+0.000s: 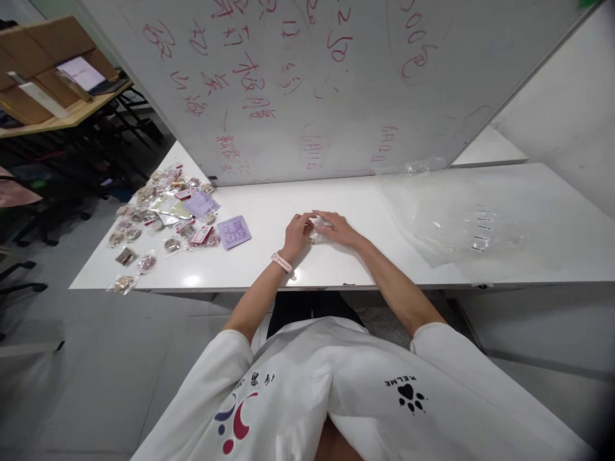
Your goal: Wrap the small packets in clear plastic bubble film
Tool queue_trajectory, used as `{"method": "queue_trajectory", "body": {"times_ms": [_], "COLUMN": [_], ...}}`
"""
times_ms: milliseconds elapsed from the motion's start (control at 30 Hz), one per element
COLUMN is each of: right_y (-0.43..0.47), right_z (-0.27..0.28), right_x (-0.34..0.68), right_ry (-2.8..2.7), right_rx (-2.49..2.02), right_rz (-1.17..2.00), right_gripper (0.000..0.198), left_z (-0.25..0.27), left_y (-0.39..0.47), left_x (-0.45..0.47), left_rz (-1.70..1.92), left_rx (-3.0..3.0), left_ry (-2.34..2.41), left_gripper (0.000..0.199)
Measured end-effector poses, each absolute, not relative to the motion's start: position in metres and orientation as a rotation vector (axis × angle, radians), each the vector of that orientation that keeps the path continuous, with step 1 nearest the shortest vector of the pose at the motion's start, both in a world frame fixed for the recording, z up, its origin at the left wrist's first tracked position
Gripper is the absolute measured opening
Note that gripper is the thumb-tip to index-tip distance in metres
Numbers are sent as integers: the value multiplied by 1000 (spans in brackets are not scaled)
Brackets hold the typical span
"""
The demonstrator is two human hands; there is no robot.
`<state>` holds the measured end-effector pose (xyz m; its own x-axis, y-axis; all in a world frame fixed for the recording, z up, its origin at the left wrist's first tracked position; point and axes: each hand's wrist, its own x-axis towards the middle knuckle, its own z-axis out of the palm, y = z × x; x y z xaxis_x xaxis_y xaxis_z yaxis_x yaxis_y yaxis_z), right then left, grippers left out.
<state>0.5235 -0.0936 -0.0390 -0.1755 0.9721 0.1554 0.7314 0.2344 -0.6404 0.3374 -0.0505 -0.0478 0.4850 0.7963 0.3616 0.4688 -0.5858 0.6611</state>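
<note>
Both hands meet at the middle of the white bench (269, 269), and right there under the fingers is a small clear plastic packet (314, 238), lying on the surface in front of the person! The left hand (298, 232), pink band (282, 262) at the wrist, has its fingertips at the packet's left side; the right hand (337, 229) reaches across its top from the other side. Is either grip pinching the plastic or just pressing on it? I can't tell, as the fingers cover most of it, and what's inside is too hidden to call. Over to the left, just beside the heap, a purple patterned square packet (234, 232) lies flat, its contents out of sight. Then the heap itself: clear packets (144, 214) crowd together, showing tan, brown and pinkish contents, with a red-and-white label (200, 235) among them and a second purple packet (202, 203) on top. Near the front edge, a brown-filled packet (126, 257), a pinkish one (147, 261) and a tan one (123, 283) lie loosely grouped. And on the right, large clear plastic (432, 224) spreads wrinkled over the bench!
</note>
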Motion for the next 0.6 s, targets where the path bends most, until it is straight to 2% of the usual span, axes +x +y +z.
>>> {"method": "queue_trajectory", "body": {"times_ms": [133, 367, 500, 600], "right_y": [-108, -139, -159, -159], "right_z": [-30, -39, -23, -1], "right_x": [528, 513, 577, 678], "right_ry": [-2242, -1935, -1515, -936], "right_rx": [-1368, -1592, -1647, -1753], "right_rz": [697, 571, 449, 115], "right_gripper": [68, 45, 46, 57], "left_z": [-51, -31, -26, -41], "left_y": [-54, -86, -121, -139], "left_x": [337, 328, 295, 271], "left_rz": [849, 894, 992, 921], "left_rx": [2502, 2452, 2428, 2455], "left_ry": [1042, 1045, 1140, 1310], "left_gripper": [28, 18, 32, 30]}}
